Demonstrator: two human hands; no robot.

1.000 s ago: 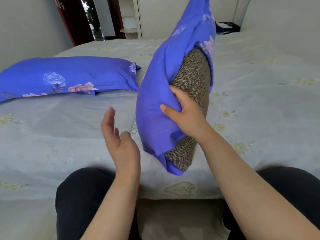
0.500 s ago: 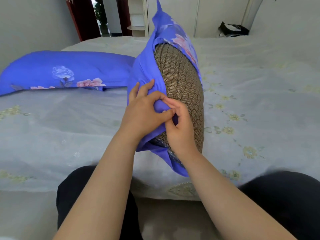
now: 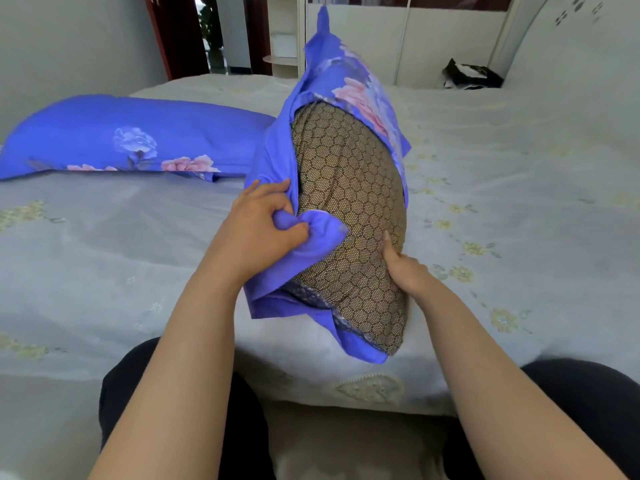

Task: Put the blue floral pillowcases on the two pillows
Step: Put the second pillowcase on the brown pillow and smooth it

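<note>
— Gripping tight, that left hand: its fingers are curled round a bunched fold of the blue floral cotton pillowcase at the open edge, thumb pressed into the cloth.

— And the right hand?

— It lies against the brown pillow with the black honeycomb mesh cover, on the pillow's right side. One finger points straight up along the mesh. Whether the others curl round the edge behind it, I cannot tell from here; they are hidden.

— Where does the pillow stand?

— On end at the near edge of the bed with the pale grey sheet printed with small yellow flowers, tilted a little, its lower corner touching the sheet. The case covers the top and the left side; the wide brown face is bare between the two blue edges, and a strip of blue wraps under the bottom corner.

— The other one?

— The second pillow, already in its blue floral pillowcase, lies flat on the bed to the left, its near end just behind the upright one.

— Anything else?

— A black and white bag far back on the right, by the pale headboard. The person's dark trousered knees press against the bed's edge.
</note>
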